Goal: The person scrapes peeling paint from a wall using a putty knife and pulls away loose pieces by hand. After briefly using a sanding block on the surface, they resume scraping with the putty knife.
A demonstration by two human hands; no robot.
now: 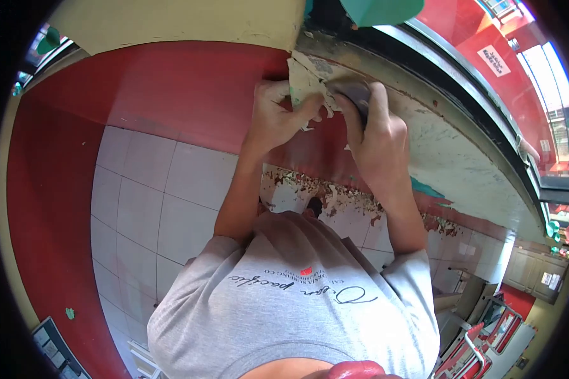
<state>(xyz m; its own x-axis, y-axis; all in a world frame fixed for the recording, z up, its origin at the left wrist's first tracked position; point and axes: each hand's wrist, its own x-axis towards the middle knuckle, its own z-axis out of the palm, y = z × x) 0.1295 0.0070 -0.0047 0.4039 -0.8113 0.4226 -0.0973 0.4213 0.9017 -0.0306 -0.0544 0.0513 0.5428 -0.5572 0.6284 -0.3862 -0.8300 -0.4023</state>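
My left hand (278, 120) is closed on a loose flap of cream paint (305, 79) that hangs from the wall's upper edge, with the thumb in front and the fingers at its left side. Close by on the right, my right hand (382, 142) grips a dark, flat scraper (354, 93), slightly blurred. Its left end meets the torn edge of the flap. Curled shreds of paint dangle between the two hands. To the right of the scraper runs a bared, patchy grey ledge (436, 139) below the window frame.
Paint flakes (348, 196) litter the white tiled floor (196, 180) along the foot of the red wall (189, 88). A dark window frame (468, 95) borders the ledge. Red and white metal furniture (480, 347) and a wooden cabinet (531, 271) stand at the lower right.
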